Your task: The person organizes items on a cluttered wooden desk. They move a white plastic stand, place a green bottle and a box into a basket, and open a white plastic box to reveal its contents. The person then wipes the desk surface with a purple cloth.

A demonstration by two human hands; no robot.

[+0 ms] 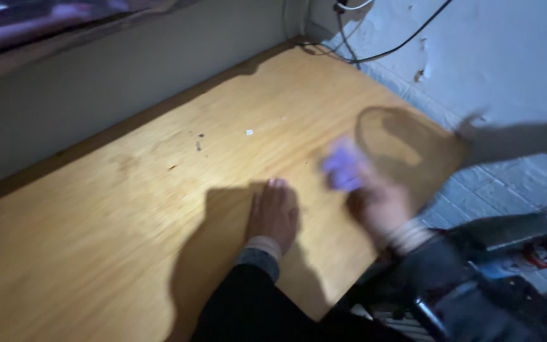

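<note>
My left hand (pixel 274 214) rests flat, palm down, on a yellowish wooden tabletop (pixel 128 209), fingers together and pointing away from me. My right hand (pixel 381 204) is blurred with motion near the table's right edge and grips a small purple cloth (pixel 343 166) pressed toward the wood. A darker oval patch (pixel 395 140) lies on the wood just beyond the cloth. Both sleeves are dark with light cuffs.
A grey wall (pixel 96 82) runs along the table's far side. A white tiled wall (pixel 501 76) with peeling paint stands on the right, with black cables (pixel 381 50) hanging in the corner. Dark clutter (pixel 508 266) sits at lower right. Small specks (pixel 199 142) dot the wood.
</note>
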